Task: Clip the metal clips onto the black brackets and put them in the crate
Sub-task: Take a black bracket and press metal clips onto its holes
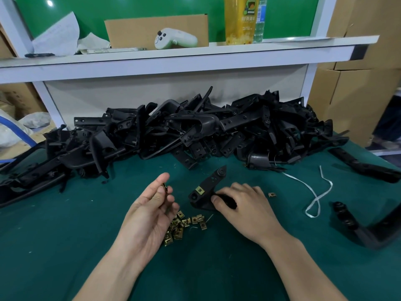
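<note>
Fingers (160, 179) of the left hand (149, 211) are curled around a single metal clip (165, 187), which is pinched between thumb and forefinger and held raised above the green mat (65, 235). The black bracket (206, 192) is gripped at its near end by the right hand (245, 206), with the thumb pressed against it, the fingers wrapped over it and its far tip tilted up.

One brass-coloured clip (199, 190) is already seated on the bracket close to the gripped end. The step in hand is judged to be the fitting of a further clip, since the held clip is near the bracket but apart from it. For the next move, the clip's open mouth would need to be turned toward a bracket edge, lined up with a hole and pushed on until seated, with the bracket held firm.

A heap of loose clips (184, 224) lies just beneath the left hand, and a stray clip (271, 194) lies just beside the right hand. A large pile of brackets (195, 131) is stacked at the back of the mat. No crate is in view.

On the shelf (195, 55), a tall yellow bottle (237, 20) is printed with a green cartoon figure and pale characters too blurred to be read. A clear bottle (260, 18) touching it bears a blue label, likewise illegible.
</note>
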`<action>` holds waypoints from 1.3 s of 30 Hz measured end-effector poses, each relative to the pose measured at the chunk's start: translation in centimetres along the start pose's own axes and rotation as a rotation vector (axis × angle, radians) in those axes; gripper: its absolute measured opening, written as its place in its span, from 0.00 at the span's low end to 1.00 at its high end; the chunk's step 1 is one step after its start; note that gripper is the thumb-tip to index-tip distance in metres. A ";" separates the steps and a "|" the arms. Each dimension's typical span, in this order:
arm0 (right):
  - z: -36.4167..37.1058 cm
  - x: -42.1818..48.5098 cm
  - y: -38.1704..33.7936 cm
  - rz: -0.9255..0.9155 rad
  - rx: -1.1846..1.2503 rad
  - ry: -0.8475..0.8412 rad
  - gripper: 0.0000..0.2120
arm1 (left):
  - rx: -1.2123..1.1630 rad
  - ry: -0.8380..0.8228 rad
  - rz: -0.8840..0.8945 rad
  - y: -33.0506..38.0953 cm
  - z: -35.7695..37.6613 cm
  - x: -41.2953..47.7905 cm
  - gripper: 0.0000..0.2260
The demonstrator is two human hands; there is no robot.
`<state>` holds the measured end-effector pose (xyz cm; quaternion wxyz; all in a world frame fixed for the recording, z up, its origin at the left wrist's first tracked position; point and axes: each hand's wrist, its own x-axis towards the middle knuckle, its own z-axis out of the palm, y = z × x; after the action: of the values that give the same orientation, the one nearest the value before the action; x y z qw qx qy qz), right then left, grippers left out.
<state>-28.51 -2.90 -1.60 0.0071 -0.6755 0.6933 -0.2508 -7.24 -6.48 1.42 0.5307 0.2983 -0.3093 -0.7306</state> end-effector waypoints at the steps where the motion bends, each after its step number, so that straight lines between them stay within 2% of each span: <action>1: 0.0 0.0 0.0 0.001 -0.001 -0.001 0.27 | 0.005 -0.001 0.002 0.0 0.1 0.0 0.13; 10: -0.2 -0.1 -0.1 -0.002 -0.024 -0.026 0.26 | 0.073 0.018 0.039 -0.1 -0.2 0.1 0.10; 15: -0.2 -0.2 -0.3 -0.032 -0.033 -0.034 0.28 | 0.419 0.087 0.255 -0.7 0.1 0.5 0.07; 19: 0.0 -0.2 -0.1 -0.047 -0.045 -0.006 0.30 | 0.611 0.099 0.332 -1.8 2.3 1.2 0.04; 27: 0.3 0.0 0.0 -0.039 -0.062 0.004 0.32 | 0.705 0.075 0.250 -2.7 4.8 2.1 0.03; 39: -0.2 -0.1 -0.1 -0.037 -0.052 -0.025 0.30 | 0.772 0.062 0.257 -2.6 4.5 1.6 0.03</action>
<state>-28.45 -2.74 -1.43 -0.0061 -0.6912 0.6869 -0.2243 -12.65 -6.73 2.07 0.4757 0.4564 -0.5793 -0.4794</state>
